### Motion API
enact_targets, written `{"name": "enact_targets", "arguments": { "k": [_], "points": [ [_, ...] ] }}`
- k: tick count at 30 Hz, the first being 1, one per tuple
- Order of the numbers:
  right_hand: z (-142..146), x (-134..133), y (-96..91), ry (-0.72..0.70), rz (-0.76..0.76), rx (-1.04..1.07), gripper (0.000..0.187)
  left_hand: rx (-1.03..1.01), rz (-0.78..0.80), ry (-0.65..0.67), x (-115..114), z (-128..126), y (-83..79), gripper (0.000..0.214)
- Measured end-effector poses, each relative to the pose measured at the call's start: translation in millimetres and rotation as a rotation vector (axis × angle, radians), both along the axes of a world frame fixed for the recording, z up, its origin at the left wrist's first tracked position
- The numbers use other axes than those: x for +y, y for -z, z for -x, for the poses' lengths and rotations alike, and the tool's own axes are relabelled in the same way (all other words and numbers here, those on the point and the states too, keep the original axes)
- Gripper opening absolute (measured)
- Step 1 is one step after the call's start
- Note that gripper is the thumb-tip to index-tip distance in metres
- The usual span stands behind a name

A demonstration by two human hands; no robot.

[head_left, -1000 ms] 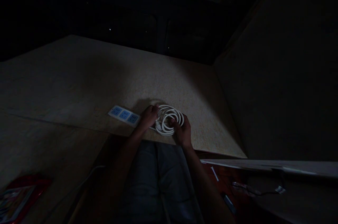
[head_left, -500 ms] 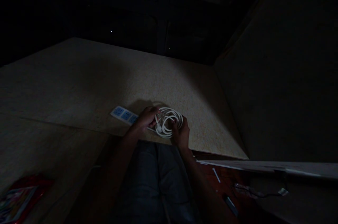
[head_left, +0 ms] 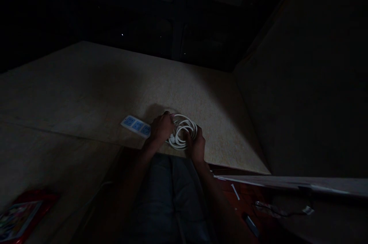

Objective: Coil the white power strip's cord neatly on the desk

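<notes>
A coiled white power cord [head_left: 188,124] is held between my two hands, just above the near edge of the board. My left hand [head_left: 163,126] has its fingers closed on the left side of the coil. My right hand [head_left: 197,145] grips the right side, its thumb inside the loops. A pale plug [head_left: 172,138] shows at the coil's lower left. Left of my left hand lies a white power strip [head_left: 135,126] with blue sockets, its right end hidden behind that hand.
The pale board [head_left: 178,87] spreads beneath my hands, with a dark upright panel [head_left: 304,83] on the right. A red package [head_left: 28,213] lies at lower left. On the reddish floor are a white strip [head_left: 235,191], a dark object [head_left: 251,225] and a thin cable [head_left: 287,214].
My left hand has shifted slightly up and right along the coil, covering more of its left side. The right hand keeps its hold with hardly any movement.
</notes>
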State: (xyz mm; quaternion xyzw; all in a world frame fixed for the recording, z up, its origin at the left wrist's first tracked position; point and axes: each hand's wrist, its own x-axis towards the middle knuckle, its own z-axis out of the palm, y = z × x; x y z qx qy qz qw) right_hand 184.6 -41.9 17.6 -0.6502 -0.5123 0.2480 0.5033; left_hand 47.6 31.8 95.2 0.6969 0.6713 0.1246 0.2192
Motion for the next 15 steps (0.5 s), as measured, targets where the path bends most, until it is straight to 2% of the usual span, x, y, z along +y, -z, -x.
{"name": "enact_targets", "arguments": {
  "k": [3,7,15],
  "points": [
    [0.6,0.8,0.8,-0.009,0.006,-0.022,0.040,-0.125,0.100,-0.070,5.3,1.9,9.4,0.028],
    [2.1,1.9,0.8,-0.007,0.017,-0.053,0.037,-0.512,0.277,-0.206,8.0,4.5,18.8,0.025],
    [0.0,3.0,2.6,0.004,0.034,-0.046,0.042,-1.162,0.615,-0.403,10.4,5.6,13.0,0.024]
  ]
}}
